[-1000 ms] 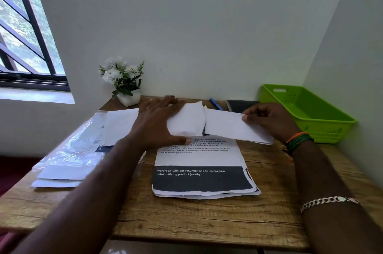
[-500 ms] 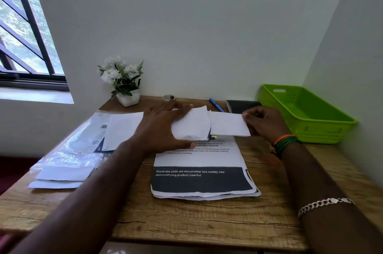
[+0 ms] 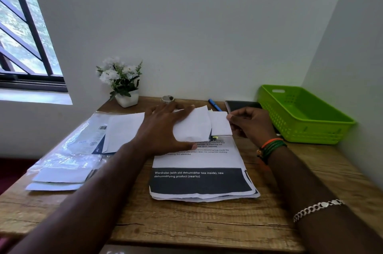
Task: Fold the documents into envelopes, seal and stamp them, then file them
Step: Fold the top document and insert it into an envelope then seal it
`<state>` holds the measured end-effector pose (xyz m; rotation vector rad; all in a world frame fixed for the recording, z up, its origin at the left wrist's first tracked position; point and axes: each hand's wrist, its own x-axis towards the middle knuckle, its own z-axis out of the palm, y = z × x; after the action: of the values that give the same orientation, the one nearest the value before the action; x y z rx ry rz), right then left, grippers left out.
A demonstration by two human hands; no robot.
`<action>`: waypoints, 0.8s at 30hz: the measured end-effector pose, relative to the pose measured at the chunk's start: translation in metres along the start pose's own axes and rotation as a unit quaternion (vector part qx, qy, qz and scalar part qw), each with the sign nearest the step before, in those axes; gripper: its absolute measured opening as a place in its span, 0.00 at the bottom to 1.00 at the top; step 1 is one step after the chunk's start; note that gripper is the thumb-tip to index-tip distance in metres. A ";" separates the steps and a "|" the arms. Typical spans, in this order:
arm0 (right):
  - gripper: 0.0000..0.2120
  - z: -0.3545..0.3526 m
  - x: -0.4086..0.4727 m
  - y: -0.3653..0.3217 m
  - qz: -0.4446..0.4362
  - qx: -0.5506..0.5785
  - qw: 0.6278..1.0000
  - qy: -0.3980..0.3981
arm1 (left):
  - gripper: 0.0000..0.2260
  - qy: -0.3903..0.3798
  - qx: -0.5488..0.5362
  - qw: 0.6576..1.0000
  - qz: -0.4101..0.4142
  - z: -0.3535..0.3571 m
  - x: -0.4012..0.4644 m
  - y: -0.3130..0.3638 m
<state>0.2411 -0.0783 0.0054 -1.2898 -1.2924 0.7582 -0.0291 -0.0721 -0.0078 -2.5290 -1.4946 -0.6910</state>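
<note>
**Folded sheet going into an envelope at the far side of the desk**

Nearest, at the bottom of the frame, runs the wooden table (image 3: 186, 226), with 2 forearms reaching up over it. At lower centre lies a stack of printed documents (image 3: 202, 179), its top sheet carrying a dark band with white lettering. At lower left sit spare white envelopes (image 3: 60, 177) under a clear plastic wrapper (image 3: 68, 160).

Just beyond the stack, at centre frame, the left hand (image 3: 163, 129) lies spread over a white envelope (image 3: 192, 127), fingers straight along its far edge and thumb curled at its near edge, so the envelope is gripped across its width. The envelope's open end faces right. From that opening a folded document (image 3: 220, 124) sticks out only a little way, most of it hidden inside. The right hand (image 3: 251, 124) is immediately right of this sheet, fingers curled, the fingertips pinching its right edge.

Left of the left hand lies another white sheet (image 3: 124, 129). Farther back, toward the wall, stand a potted white flower (image 3: 122, 81), a small round metal item (image 3: 167, 99), a blue pen (image 3: 215, 105) and a dark notebook (image 3: 242, 106). At the right edge rests a green plastic basket (image 3: 306, 127).
</note>
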 end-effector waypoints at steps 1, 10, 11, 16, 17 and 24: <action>0.02 0.002 -0.001 -0.001 -0.003 -0.001 1.000 -0.007 | 0.48 -0.001 0.000 1.000 0.002 0.000 0.000 0.001; 0.05 0.016 -0.009 -0.006 -0.084 0.008 0.995 -0.053 | 0.49 -0.012 0.004 1.000 0.000 0.001 0.001 0.004; 0.05 0.016 -0.009 -0.005 -0.102 -0.009 0.994 -0.048 | 0.49 -0.011 0.007 1.000 0.000 0.001 0.001 0.004; 0.11 0.022 -0.016 -0.001 -0.189 -0.105 0.974 -0.070 | 0.48 -0.014 0.017 1.000 0.011 0.004 0.001 0.008; 0.13 0.024 -0.017 -0.001 -0.185 -0.085 0.975 -0.085 | 0.48 -0.012 0.019 1.000 0.012 0.005 0.001 0.008; 0.20 0.027 -0.013 0.000 -0.121 -0.049 0.990 -0.058 | 0.47 0.014 0.029 0.999 -0.002 0.000 0.001 0.011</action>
<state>0.2130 -0.0838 -0.0032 -1.1526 -1.5638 0.6113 -0.0197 -0.0770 -0.0064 -2.4642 -1.4881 -0.6699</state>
